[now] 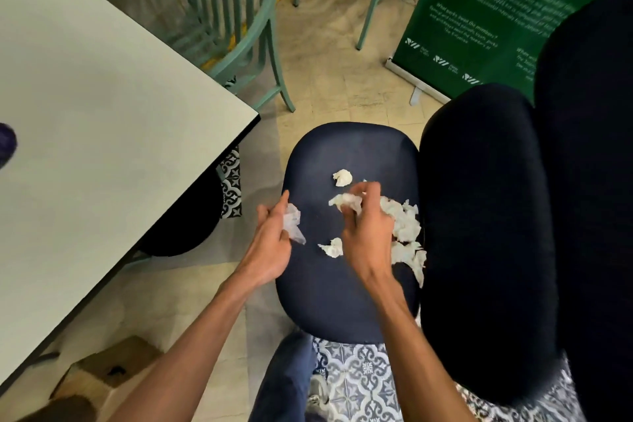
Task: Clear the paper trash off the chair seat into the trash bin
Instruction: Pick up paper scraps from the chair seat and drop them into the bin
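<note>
Two bare forearms reach in from the bottom edge, with a knee in blue trousers (287, 377) low between them. The left hand (270, 243) sits over the left edge of the dark blue chair seat (325, 301). Its fingers are loosely curled round one thin white paper scrap (293, 224), and the forefinger points forward. The right hand (366, 236) is over the middle of the seat, blurred, with its fingertips bunched and pinching one crumpled wad (346, 201). Whether that wad is touching the seat cannot be told.

Two small paper balls lie loose on the seat. The far ball (342, 177) is just beyond the right hand's fingers, and the near ball (332, 247) is between the two hands. To the right of the right hand, a loose heap of crumpled paper (407, 226) runs along the seat's right edge. It is partly hidden by the hand, so its pieces cannot be counted.

Right of the heap rises the chair's dark backrest (486, 233), and a second dark padded shape (589, 181) stands further right. Left of the left hand, a pale table (102, 96) fills that side. One brown cardboard box (109, 363) lies on the floor below its edge. Beyond the hands stand one mint-green slatted chair (246, 27) and one green printed banner (496, 10). Patterned floor tiles (363, 384) show beneath the right forearm.
</note>
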A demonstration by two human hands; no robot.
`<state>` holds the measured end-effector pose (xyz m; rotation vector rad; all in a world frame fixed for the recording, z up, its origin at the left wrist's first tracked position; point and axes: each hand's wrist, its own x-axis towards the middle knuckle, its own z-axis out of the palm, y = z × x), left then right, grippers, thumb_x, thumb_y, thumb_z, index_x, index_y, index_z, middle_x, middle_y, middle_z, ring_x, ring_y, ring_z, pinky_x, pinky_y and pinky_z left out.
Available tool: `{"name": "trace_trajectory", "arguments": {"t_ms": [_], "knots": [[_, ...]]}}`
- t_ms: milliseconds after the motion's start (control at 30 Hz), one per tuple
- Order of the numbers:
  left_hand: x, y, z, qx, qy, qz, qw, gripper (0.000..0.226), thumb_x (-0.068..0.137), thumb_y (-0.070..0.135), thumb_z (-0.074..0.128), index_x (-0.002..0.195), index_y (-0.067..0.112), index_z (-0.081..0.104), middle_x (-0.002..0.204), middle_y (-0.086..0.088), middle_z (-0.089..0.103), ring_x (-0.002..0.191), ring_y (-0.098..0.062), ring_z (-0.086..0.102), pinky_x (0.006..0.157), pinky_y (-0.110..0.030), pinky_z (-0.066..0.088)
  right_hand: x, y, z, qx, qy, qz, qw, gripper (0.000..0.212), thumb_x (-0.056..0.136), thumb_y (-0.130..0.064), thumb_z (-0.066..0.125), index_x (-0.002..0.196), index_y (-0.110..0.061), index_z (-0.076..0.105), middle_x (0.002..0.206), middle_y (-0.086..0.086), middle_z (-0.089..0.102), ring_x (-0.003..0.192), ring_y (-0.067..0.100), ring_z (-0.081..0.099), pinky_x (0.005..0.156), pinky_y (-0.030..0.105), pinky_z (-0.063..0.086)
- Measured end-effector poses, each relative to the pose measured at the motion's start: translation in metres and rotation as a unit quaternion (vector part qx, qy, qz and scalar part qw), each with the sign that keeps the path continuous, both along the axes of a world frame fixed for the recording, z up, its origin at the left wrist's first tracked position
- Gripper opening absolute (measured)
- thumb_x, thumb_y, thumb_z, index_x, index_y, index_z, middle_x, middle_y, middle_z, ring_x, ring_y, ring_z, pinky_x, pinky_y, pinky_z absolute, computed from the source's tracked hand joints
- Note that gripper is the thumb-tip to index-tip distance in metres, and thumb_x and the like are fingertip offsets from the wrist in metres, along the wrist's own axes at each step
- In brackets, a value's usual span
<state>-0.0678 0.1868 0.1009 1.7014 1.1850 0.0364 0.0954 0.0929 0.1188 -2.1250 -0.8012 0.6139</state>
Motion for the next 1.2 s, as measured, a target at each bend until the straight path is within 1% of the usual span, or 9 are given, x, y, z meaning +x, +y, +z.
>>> {"name": "trace_trajectory", "arguments": {"t_ms": [133,233,333,533,800,967,1033,1100,1200], "knots": [[-0.042,-0.045,0.054,0.023,-0.02,0.01,1.0,0.071,0.1,-0.009,0.041,0.162,0.016,0.015,0.126,-0.006,0.033,0.117,-0.014,0.041,0.1,-0.001,0.019,-0.049,-0.044,0.053,0.033,0.02,0.008,0.999,0.029,0.103,-0.013,0.064,0.11,-0.028,0.04,0.09,-0.01,0.063,0.071,0.009,0.062,0.059,0.031,0.042],[-0.09,-0.091,0.092,0.06,-0.029,0.032,0.997,0.064,0.099,-0.006,0.042,0.159,0.008,0.025,0.135,-0.004,0.038,0.123,-0.015,0.045,0.101,-0.013,0.026,-0.088,-0.083,0.082,0.038,0.024,0.046,0.998,0.027,0.104,-0.017,0.065,0.105,-0.031,0.042,0.091,-0.006,0.064,0.074,0.015,0.062,0.066,0.038,0.048],[-0.138,-0.136,0.116,0.085,-0.029,0.067,0.994,0.051,0.092,-0.006,0.04,0.141,0.004,0.036,0.131,-0.006,0.045,0.12,-0.023,0.052,0.101,-0.026,0.039,-0.124,-0.118,0.104,0.038,0.005,0.098,0.994,0.026,0.103,-0.019,0.066,0.099,-0.033,0.044,0.093,-0.004,0.066,0.075,0.022,0.059,0.065,0.036,0.04],[-0.225,-0.215,0.151,0.073,0.018,0.196,0.978,0.031,0.101,-0.002,0.041,0.131,0.006,0.037,0.126,-0.012,0.044,0.108,-0.02,0.051,0.087,-0.019,0.035,-0.194,-0.184,0.148,0.052,-0.004,0.173,0.984,0.025,0.102,-0.018,0.067,0.097,-0.032,0.047,0.091,-0.006,0.064,0.081,0.016,0.059,0.067,0.032,0.039],[-0.353,-0.298,0.178,0.076,0.023,0.338,0.938,0.062,0.091,0.028,0.077,0.13,0.008,0.033,0.122,-0.007,0.048,0.106,-0.026,0.056,0.09,-0.033,0.046,-0.302,-0.228,0.166,0.066,-0.01,0.289,0.955,0.03,0.102,-0.019,0.069,0.095,-0.033,0.043,0.093,-0.009,0.068,0.068,0.013,0.061,0.062,0.036,0.047],[-0.43,-0.331,0.173,0.082,0.003,0.411,0.908,0.034,0.101,0.008,0.054,0.13,-0.001,0.04,0.122,-0.009,0.053,0.107,-0.02,0.059,0.089,-0.027,0.043,-0.381,-0.238,0.167,0.082,-0.025,0.362,0.928,0.031,0.102,-0.015,0.068,0.096,-0.03,0.041,0.09,-0.004,0.068,0.071,0.016,0.061,0.063,0.029,0.038],[-0.465,-0.343,0.168,0.08,-0.01,0.423,0.903,0.023,0.103,0.006,0.046,0.123,-0.005,0.047,0.12,-0.017,0.061,0.083,-0.003,0.063,0.071,-0.018,0.048,-0.415,-0.242,0.165,0.084,-0.018,0.387,0.918,0.029,0.102,-0.016,0.066,0.097,-0.032,0.042,0.092,-0.003,0.068,0.079,0.019,0.066,0.066,0.033,0.046],[-0.496,-0.357,0.166,0.081,-0.028,0.433,0.897,0.018,0.105,0.006,0.042,0.122,0.002,0.048,0.114,-0.018,0.063,0.075,-0.008,0.065,0.058,-0.019,0.051,-0.449,-0.247,0.162,0.081,-0.01,0.402,0.912,0.03,0.102,-0.017,0.064,0.098,-0.036,0.041,0.09,-0.003,0.067,0.081,0.02,0.065,0.068,0.035,0.048],[-0.546,-0.379,0.167,0.078,-0.045,0.444,0.892,0.017,0.109,0.01,0.039,0.119,0.016,0.052,0.114,-0.013,0.064,0.087,-0.027,0.068,0.06,-0.025,0.053,-0.503,-0.26,0.161,0.074,0.012,0.412,0.908,0.027,0.101,-0.015,0.065,0.104,-0.03,0.043,0.084,-0.002,0.066,0.072,0.014,0.062,0.063,0.032,0.039]]}}
